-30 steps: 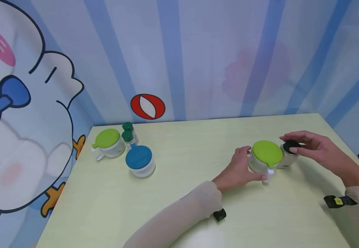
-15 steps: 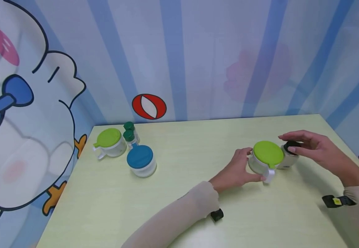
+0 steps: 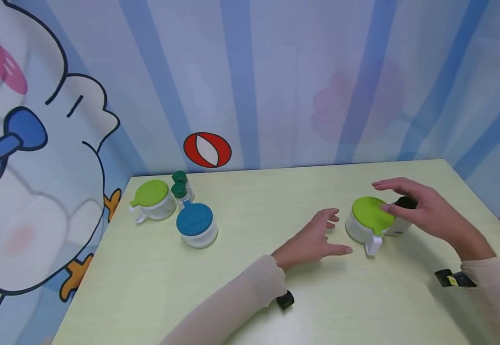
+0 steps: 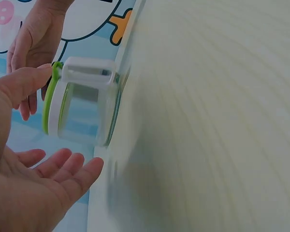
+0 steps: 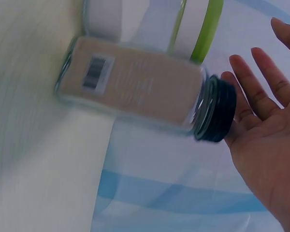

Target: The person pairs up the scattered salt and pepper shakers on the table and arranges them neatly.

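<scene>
On the tabletop (image 3: 254, 230), toward 2 o'clock from its middle, a round clear jar with a lime-green lid (image 3: 369, 216) stands upright, its white handle (image 3: 374, 245) pointing to 6 o'clock. At the jar's 3 o'clock, just beside it, stands a square-sided glass bottle with a brownish panel and a black cap (image 5: 130, 82); whether the two touch is hard to tell.

The left hand (image 3: 308, 244) is at the jar's 8 o'clock, apart from it, its grip spread and holding nothing. The right hand (image 3: 424, 211) hovers over the bottle and the lid's 3 o'clock edge, its grip loose with nothing pinched; contact with the cap cannot be told.

The step in hand looks like freeing both hands from this pair. Done well, the right hand would rise straight up before swinging away, since its thumb overhangs the lid and little finger lies close by the tall bottle's cap; a sideways sweep could tip it. The left should back toward 8 o'clock, thumb clear of the handle.
</scene>
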The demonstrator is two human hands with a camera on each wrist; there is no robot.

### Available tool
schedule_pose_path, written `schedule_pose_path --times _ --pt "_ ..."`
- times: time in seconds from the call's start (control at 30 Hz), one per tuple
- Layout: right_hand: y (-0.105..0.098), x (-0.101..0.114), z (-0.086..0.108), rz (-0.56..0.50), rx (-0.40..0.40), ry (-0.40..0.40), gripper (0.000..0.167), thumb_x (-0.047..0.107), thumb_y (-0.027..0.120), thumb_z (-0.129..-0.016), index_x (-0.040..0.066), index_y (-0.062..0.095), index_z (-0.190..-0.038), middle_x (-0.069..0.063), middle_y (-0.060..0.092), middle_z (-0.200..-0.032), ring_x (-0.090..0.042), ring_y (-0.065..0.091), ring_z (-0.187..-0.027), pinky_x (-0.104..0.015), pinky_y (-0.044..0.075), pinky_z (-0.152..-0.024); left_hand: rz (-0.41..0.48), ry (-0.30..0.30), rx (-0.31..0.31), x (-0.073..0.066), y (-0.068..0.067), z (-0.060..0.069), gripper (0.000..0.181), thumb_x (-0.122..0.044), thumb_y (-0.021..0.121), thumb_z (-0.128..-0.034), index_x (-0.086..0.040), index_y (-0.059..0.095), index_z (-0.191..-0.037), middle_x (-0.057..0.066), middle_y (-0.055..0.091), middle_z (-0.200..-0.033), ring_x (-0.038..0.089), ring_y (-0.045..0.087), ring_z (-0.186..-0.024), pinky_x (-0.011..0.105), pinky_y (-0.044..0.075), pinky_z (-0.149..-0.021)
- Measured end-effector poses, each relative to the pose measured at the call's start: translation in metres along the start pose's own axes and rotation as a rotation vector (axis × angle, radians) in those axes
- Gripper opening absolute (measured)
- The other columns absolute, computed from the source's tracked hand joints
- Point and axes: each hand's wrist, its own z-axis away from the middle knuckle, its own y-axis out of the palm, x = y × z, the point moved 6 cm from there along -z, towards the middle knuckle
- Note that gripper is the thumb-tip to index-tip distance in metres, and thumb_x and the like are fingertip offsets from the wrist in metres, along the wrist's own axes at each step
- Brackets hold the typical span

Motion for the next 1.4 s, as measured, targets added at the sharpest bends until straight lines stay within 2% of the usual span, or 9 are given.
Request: schedule_pose_path --times 0.03,0.27,0.4,0.6,0.8,0.97,1.07,1.23,1.4 --pt "0.002 0.002 -0.002 0.003 0.003 0.011 0.051 0.007 0.075 -0.091 0.023 0.061 -0.137 0.001 0.059 -0.139 0.007 0.046 -0.126 -0.002 0.031 -0.099 0.002 0.004 -0.002 0.001 -0.004 0.003 0.092 -0.041 0.081 -0.0865 -0.027 0.025 -0.159 -0.010 0.041 -0.152 0.009 0.044 -0.138 0.027 0.044 -0.109" --pt "0.020 0.021 -0.015 -0.028 0.060 0.080 0.047 0.020 0.074 -0.094 0.032 0.060 -0.138 0.006 0.057 -0.142 -0.026 0.050 -0.135 -0.002 0.031 -0.097 0.011 0.006 -0.028 0.004 -0.030 0.021 0.090 -0.042 0.080 -0.0870 -0.024 0.029 -0.158 -0.008 0.045 -0.150 0.007 0.046 -0.134 0.029 0.044 -0.109" --pt "0.033 0.036 -0.025 -0.061 0.093 0.056 0.045 0.022 0.074 -0.095 0.031 0.060 -0.136 0.007 0.059 -0.138 -0.018 0.050 -0.133 -0.005 0.032 -0.101 0.015 0.016 -0.044 0.004 -0.044 0.032 0.086 -0.040 0.079 -0.0884 -0.024 0.031 -0.158 -0.004 0.043 -0.152 0.012 0.045 -0.137 0.032 0.044 -0.111" --pt "0.050 0.056 -0.035 -0.065 0.129 0.011 0.043 0.025 0.074 -0.094 0.032 0.061 -0.134 0.007 0.062 -0.136 -0.013 0.052 -0.130 -0.009 0.036 -0.101 -0.003 -0.026 -0.086 0.008 -0.064 0.048 0.084 -0.041 0.079 -0.0881 -0.027 0.032 -0.156 -0.009 0.044 -0.150 0.019 0.045 -0.139 0.037 0.044 -0.111" --pt "0.064 0.069 -0.046 -0.087 0.169 -0.018 0.043 0.027 0.074 -0.094 0.030 0.061 -0.135 0.008 0.061 -0.136 -0.008 0.051 -0.132 -0.018 0.038 -0.107 -0.012 -0.040 -0.131 0.009 -0.085 0.062 0.081 -0.036 0.079 -0.0888 -0.027 0.034 -0.155 -0.004 0.044 -0.151 0.022 0.046 -0.139 0.041 0.045 -0.111" --pt "0.075 0.077 -0.055 -0.097 0.196 -0.036 0.044 0.031 0.074 -0.094 0.030 0.060 -0.135 0.013 0.061 -0.135 -0.005 0.052 -0.130 -0.027 0.040 -0.111 0.011 -0.010 -0.148 0.010 -0.102 0.073 0.080 -0.033 0.079 -0.0896 -0.022 0.034 -0.155 0.000 0.041 -0.152 0.028 0.043 -0.141 0.049 0.043 -0.112" --pt "0.083 0.081 -0.062 -0.129 0.216 -0.051 0.044 0.032 0.074 -0.094 0.027 0.061 -0.136 0.015 0.061 -0.133 -0.005 0.054 -0.128 -0.030 0.041 -0.112 0.000 0.008 -0.151 0.012 -0.113 0.080 0.079 -0.032 0.078 -0.0901 -0.024 0.034 -0.155 -0.002 0.040 -0.153 0.024 0.043 -0.140 0.050 0.043 -0.112" --pt "0.096 0.088 -0.071 -0.188 0.249 -0.079 0.044 0.032 0.075 -0.093 0.026 0.060 -0.135 0.014 0.062 -0.133 -0.010 0.057 -0.126 -0.033 0.044 -0.110 -0.019 0.046 -0.161 0.014 -0.130 0.093 0.075 -0.029 0.077 -0.0910 -0.027 0.035 -0.153 -0.006 0.042 -0.151 0.019 0.044 -0.138 0.052 0.041 -0.113" --pt "0.109 0.091 -0.079 -0.261 0.273 -0.103 0.046 0.026 0.074 -0.095 0.024 0.058 -0.138 0.006 0.063 -0.135 -0.016 0.059 -0.125 -0.045 0.045 -0.110 -0.024 0.084 -0.181 0.015 -0.145 0.104 0.070 -0.024 0.076 -0.0925 -0.026 0.038 -0.152 -0.005 0.047 -0.148 0.019 0.047 -0.135 0.054 0.042 -0.112"
